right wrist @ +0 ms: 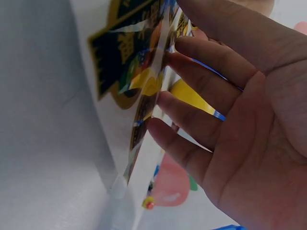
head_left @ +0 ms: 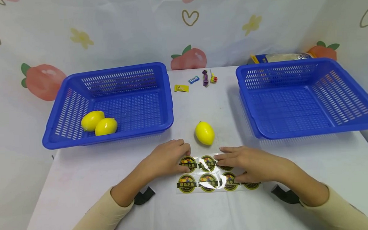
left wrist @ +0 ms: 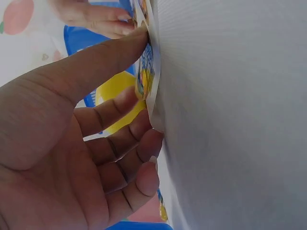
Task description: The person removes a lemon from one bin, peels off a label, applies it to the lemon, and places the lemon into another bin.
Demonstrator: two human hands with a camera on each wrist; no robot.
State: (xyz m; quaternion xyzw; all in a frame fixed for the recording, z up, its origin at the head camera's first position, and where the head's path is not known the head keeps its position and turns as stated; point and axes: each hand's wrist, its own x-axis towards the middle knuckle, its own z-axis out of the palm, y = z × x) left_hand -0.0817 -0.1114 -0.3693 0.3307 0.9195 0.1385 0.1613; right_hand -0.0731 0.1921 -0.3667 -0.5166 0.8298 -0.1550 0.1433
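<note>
A clear sheet of round fruit stickers (head_left: pixel 207 182), black and gold with printed characters, lies flat on the table in the head view. My left hand (head_left: pixel 168 158) is at its left end; the thumb (left wrist: pixel 122 50) touches a sticker, and the other fingers bend loosely near the sheet's edge. Over the sheet's right part my right hand (head_left: pixel 249 163) rests with fingers spread and fairly straight, fingertips (right wrist: pixel 160 125) at the sheet and palm raised. It covers some of the stickers. Just beyond the sheet, between the hands, sits a single lemon (head_left: pixel 205 133).
A blue basket (head_left: pixel 108 139) at left holds two lemons (head_left: pixel 99 123). Another blue basket (head_left: pixel 315 132) stands at right, a blue-and-yellow packet (head_left: pixel 285 57) behind it. Several small wrapped candies (head_left: pixel 181 88) and a lollipop (head_left: pixel 214 78) lie at the back. Black straps (head_left: pixel 144 196) hang at both wrists.
</note>
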